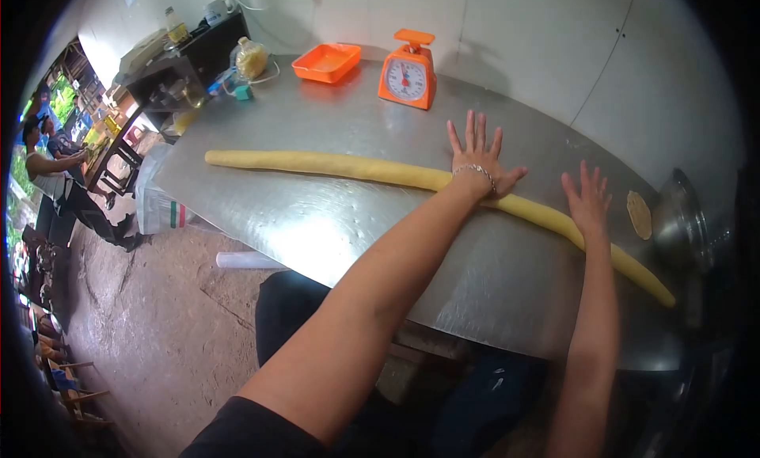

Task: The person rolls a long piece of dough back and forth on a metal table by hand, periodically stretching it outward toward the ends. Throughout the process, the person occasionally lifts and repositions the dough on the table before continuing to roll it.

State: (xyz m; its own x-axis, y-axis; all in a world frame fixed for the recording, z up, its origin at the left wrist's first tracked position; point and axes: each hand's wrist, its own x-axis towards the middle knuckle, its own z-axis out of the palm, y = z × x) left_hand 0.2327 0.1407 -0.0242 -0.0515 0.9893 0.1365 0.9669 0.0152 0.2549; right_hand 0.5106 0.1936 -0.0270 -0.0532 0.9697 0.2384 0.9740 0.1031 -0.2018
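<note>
A long yellow rope of dough [332, 166] stretches across the metal table [507, 292], from the far left down to the right, tapering at its right end. Palm down, my left hand [479, 155] lies over the middle of the rope, fingers spread; a bracelet [477, 170] circles the wrist. Further right, my right hand [587, 203] is over the dough too, its fingers stretched out past the far side. Neither hand grips anything. Whether the palms press on the dough is hidden beneath them.
An orange kitchen scale [408, 76] and an orange tray [327, 63] stand near the wall. A metal bowl [674, 224] and a flat tan oval piece [639, 216] are at the right. A tied bag [251, 60] sits back left. Other people [59, 169] are far left.
</note>
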